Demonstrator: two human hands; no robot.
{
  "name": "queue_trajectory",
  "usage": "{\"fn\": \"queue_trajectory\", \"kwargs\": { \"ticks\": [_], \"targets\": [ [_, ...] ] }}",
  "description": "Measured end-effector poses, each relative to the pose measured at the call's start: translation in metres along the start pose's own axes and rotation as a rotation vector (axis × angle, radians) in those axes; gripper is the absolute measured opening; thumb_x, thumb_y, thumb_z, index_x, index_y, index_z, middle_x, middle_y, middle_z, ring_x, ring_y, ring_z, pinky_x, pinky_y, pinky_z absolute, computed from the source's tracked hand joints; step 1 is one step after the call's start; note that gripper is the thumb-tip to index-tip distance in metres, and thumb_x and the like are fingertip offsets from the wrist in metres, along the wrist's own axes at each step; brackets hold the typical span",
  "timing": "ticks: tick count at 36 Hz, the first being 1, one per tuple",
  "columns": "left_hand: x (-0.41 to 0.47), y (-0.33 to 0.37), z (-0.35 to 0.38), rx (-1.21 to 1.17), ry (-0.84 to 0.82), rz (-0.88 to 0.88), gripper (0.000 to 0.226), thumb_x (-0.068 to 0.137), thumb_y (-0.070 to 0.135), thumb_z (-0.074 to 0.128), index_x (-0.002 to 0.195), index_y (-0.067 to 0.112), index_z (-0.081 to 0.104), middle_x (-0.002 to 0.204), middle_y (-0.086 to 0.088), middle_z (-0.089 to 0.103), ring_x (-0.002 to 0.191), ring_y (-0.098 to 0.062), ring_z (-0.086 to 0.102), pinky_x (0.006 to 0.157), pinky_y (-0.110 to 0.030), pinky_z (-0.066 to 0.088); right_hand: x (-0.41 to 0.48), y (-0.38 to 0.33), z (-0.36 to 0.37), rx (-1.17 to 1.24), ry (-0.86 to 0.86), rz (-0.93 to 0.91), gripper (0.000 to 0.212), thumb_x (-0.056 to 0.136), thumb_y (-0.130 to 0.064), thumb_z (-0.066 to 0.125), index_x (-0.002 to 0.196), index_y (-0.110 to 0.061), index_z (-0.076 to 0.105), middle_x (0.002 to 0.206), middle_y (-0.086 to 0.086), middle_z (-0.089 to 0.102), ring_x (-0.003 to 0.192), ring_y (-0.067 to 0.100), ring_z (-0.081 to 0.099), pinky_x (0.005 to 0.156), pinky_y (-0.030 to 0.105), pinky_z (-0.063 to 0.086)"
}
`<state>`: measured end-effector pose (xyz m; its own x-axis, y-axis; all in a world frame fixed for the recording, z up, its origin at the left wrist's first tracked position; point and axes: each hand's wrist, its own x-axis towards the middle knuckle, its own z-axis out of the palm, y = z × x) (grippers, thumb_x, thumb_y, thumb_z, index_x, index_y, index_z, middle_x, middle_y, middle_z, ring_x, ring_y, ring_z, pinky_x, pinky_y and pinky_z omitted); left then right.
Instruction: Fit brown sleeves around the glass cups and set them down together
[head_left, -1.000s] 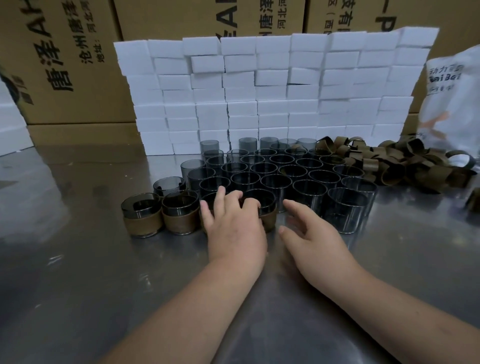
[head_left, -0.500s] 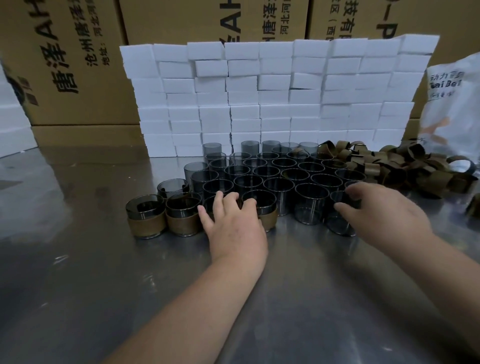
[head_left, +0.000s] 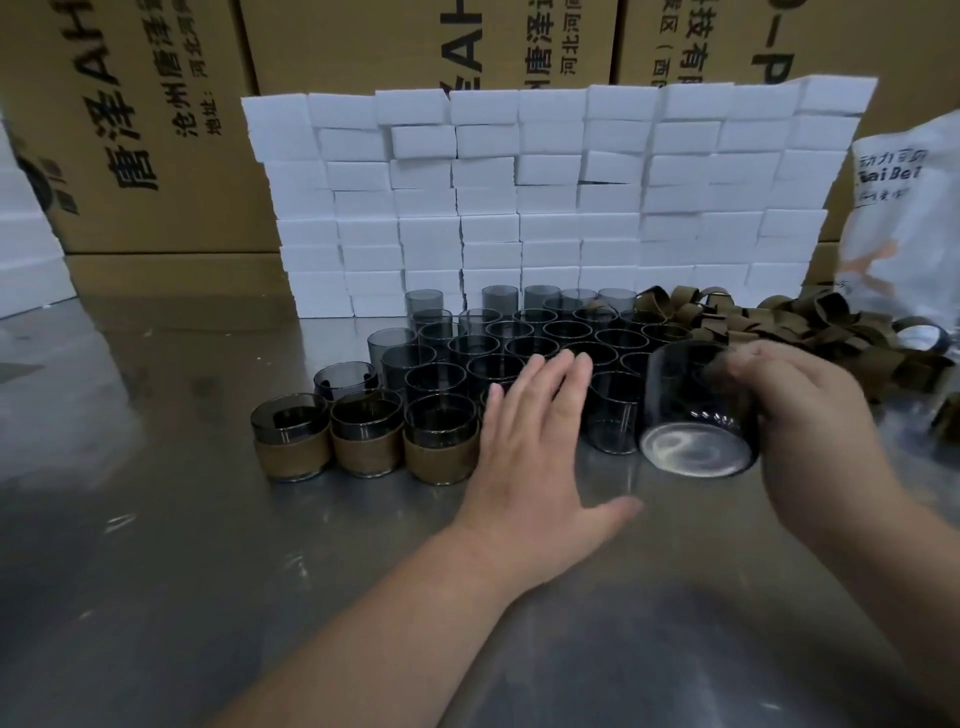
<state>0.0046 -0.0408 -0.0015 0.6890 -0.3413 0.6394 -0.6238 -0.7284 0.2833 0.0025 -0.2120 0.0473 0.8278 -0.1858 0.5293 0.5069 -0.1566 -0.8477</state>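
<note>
The right hand grips a tilted smoky cylindrical glass cup, base toward us; the flat, empty left hand waits just beside it, the brown sleeve pile behind.

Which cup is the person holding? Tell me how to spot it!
Find the wall of white blocks, then the crowd of dark glass cups in front of it. At the crowd's right edge, the right hand grips one bare cup. It alone is tilted, its round base facing you.
</note>
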Motion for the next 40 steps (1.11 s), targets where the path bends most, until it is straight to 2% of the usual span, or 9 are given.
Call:
{"fn": "queue_trajectory", "kwargs": {
  "ticks": [2, 6, 10, 13, 17, 24, 28, 31, 40],
  "targets": [
    [0.000, 0.003, -0.002, -0.068, 0.013, 0.022, 0.120, 0.067, 0.054, 0.074, 0.130, 0.043, -0.028, 0.144, 0.026, -0.011, 0.132, 0.012, -0.022, 0.106, -0.016, -0.025, -0.006, -0.001, 0.011, 0.132, -0.095, 0.065, 0.022, 0.068, -0.024, 0.049, 0.051, -0.021, 0.062, 0.052, -0.010, 0.051, 0.052, 0.002, 0.046, 0.047, 0.013, 0.037],
    [0.000, 0.007, -0.004, -0.202, 0.104, 0.012, 0.106, 0.059, 0.046, 0.076, 0.137, 0.034, 0.006, 0.148, -0.003, 0.030, 0.128, 0.007, 0.012, 0.109, -0.015, -0.015, -0.016, 0.005, 0.029, 0.327, -0.266, 0.270, 0.021, 0.071, -0.026, 0.054, 0.061, -0.017, 0.069, 0.063, 0.005, 0.061, 0.060, 0.017, 0.057, 0.057, 0.027, 0.045],
    [0.001, 0.006, -0.006, -0.190, 0.205, -0.038, 0.082, 0.059, 0.041, 0.074, 0.132, 0.020, 0.042, 0.121, -0.007, 0.058, 0.112, -0.005, 0.040, 0.109, -0.047, 0.021, -0.018, 0.011, 0.031, 0.377, -0.275, 0.421, 0.031, 0.082, -0.027, 0.059, 0.087, 0.002, 0.069, 0.079, 0.025, 0.056, 0.069, 0.033, 0.050, 0.066, 0.035, 0.043],
    [0.001, 0.006, -0.005, -0.094, 0.208, -0.078, 0.075, 0.058, 0.053, 0.069, 0.118, 0.011, 0.056, 0.115, 0.000, 0.059, 0.111, -0.011, 0.047, 0.105, -0.054, 0.031, -0.013, 0.015, 0.027, 0.183, -0.131, 0.342, 0.031, 0.093, -0.027, 0.053, 0.074, -0.004, 0.061, 0.064, 0.014, 0.053, 0.051, 0.023, 0.042, 0.048, 0.022, 0.036],
    [0.001, 0.002, -0.003, -0.016, 0.189, -0.177, 0.073, 0.051, 0.061, 0.072, 0.110, 0.020, 0.060, 0.111, 0.017, 0.042, 0.114, -0.002, 0.036, 0.113, -0.046, 0.019, 0.017, 0.021, 0.007, -0.038, 0.044, 0.234, 0.028, 0.096, -0.027, 0.047, 0.075, -0.017, 0.061, 0.059, -0.007, 0.065, 0.035, 0.006, 0.040, 0.039, 0.021, 0.035],
    [0.001, -0.001, 0.001, 0.046, 0.149, -0.235, 0.069, 0.056, 0.070, 0.064, 0.111, 0.029, 0.059, 0.129, 0.014, 0.037, 0.125, -0.002, 0.020, 0.102, -0.014, -0.024, 0.099, 0.075, -0.054, -0.769, 0.068, 0.170, 0.037, 0.092, -0.017, 0.041, 0.125, -0.021, 0.057, 0.103, 0.006, 0.062, 0.073, 0.025, 0.058, 0.059, 0.031, 0.047],
    [0.001, -0.005, 0.004, 0.080, 0.138, -0.246, 0.067, 0.058, 0.072, 0.063, 0.112, 0.031, 0.059, 0.134, 0.013, 0.034, 0.131, -0.005, 0.017, 0.107, -0.023, -0.016, 0.137, 0.106, -0.082, -1.087, -0.117, 0.236, 0.061, 0.087, -0.009, 0.044, 0.146, -0.021, 0.032, 0.151, 0.011, 0.030, 0.122, 0.039, 0.043, 0.089, 0.043, 0.048],
    [0.001, -0.006, 0.005, 0.068, 0.118, -0.256, 0.068, 0.059, 0.071, 0.063, 0.114, 0.031, 0.057, 0.136, 0.013, 0.032, 0.132, -0.005, 0.014, 0.109, -0.025, -0.012, 0.156, 0.121, -0.087, -1.255, -0.251, 0.266, 0.071, 0.089, -0.011, 0.049, 0.151, -0.021, 0.016, 0.158, 0.009, 0.010, 0.142, 0.034, 0.015, 0.113, 0.043, 0.023],
    [0.001, -0.006, 0.005, 0.035, 0.113, -0.278, 0.069, 0.058, 0.069, 0.065, 0.115, 0.031, 0.057, 0.134, 0.013, 0.033, 0.129, -0.005, 0.015, 0.116, -0.036, 0.006, 0.174, 0.134, -0.072, -1.496, -0.543, 0.220, 0.070, 0.097, -0.020, 0.044, 0.150, -0.031, -0.001, 0.159, -0.003, -0.008, 0.146, 0.026, -0.007, 0.114, 0.055, 0.010]
  ]
}}
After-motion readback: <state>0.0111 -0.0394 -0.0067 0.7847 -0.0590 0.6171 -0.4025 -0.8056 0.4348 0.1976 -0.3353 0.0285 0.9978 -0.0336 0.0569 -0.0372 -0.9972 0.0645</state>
